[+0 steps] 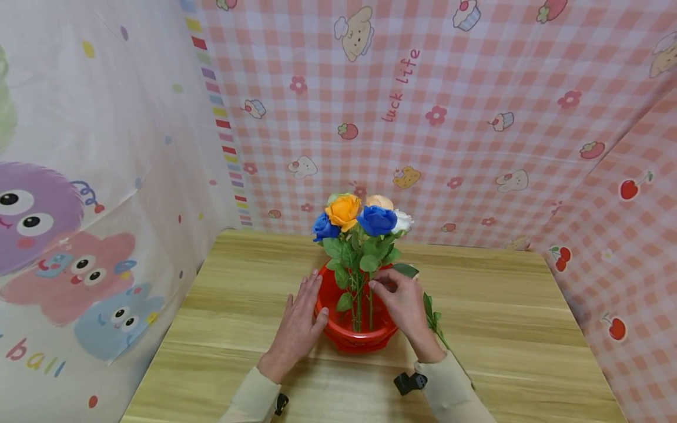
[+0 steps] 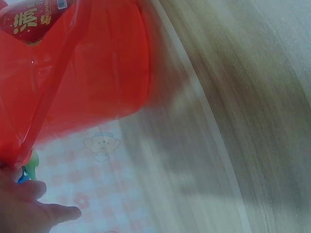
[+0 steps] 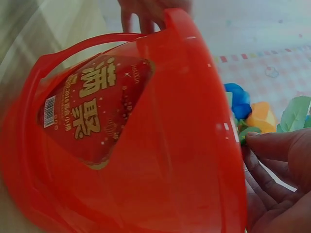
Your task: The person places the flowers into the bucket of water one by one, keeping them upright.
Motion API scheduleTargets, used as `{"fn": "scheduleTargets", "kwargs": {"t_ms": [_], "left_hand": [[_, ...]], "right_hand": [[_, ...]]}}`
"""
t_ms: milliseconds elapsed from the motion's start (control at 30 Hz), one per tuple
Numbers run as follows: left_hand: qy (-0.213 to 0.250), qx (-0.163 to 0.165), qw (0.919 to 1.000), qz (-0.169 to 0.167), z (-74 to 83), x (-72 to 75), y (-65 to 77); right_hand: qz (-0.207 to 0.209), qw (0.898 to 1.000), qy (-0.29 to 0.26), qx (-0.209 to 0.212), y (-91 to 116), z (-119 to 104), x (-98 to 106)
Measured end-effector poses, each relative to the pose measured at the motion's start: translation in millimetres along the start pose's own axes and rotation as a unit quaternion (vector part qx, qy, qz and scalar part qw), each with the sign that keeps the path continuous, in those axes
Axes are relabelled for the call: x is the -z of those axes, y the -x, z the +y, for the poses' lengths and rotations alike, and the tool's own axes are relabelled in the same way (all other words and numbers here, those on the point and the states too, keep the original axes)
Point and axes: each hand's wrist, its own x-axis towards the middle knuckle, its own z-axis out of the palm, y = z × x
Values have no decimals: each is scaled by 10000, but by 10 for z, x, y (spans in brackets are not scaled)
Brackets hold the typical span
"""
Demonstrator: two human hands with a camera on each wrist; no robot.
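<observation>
A red plastic bucket (image 1: 361,343) stands on the table, holding several artificial roses upright, among them an orange rose (image 1: 344,212), a blue rose (image 1: 378,220) and a white rose (image 1: 403,221). My left hand (image 1: 297,323) lies along the bucket's left rim with its fingers extended. Over the right rim, my right hand (image 1: 404,302) pinches a green rose stem (image 1: 371,302) between thumb and forefinger; I cannot tell which bloom it carries. The right wrist view shows the bucket's red label (image 3: 97,107) with gold characters and its handle (image 3: 31,92) hanging down.
Another leafy stem (image 1: 435,323) lies on the wooden table (image 1: 508,329), right of the bucket and partly under the right forearm. A pink checked cloth (image 1: 465,82) hangs behind the table, and a cartoon-printed white cloth (image 1: 148,194) hangs at the left.
</observation>
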Motion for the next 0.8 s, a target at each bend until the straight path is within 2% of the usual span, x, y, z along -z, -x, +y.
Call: {"fn": "scheduleTargets", "kwargs": {"t_ms": [167,533,800], "left_hand": [[57,13,10000,3,0,-3,-2],[44,-40,10000,52,-1,-11,1],[31,-53,10000,64,0,-9,2]], "right_hand": [[-138,9999,103,6,-25,-1,-50],[-292,9969,725,-74,-86,0,-103],[-551,9928,1031,-258,-149,-22,-134]]}}
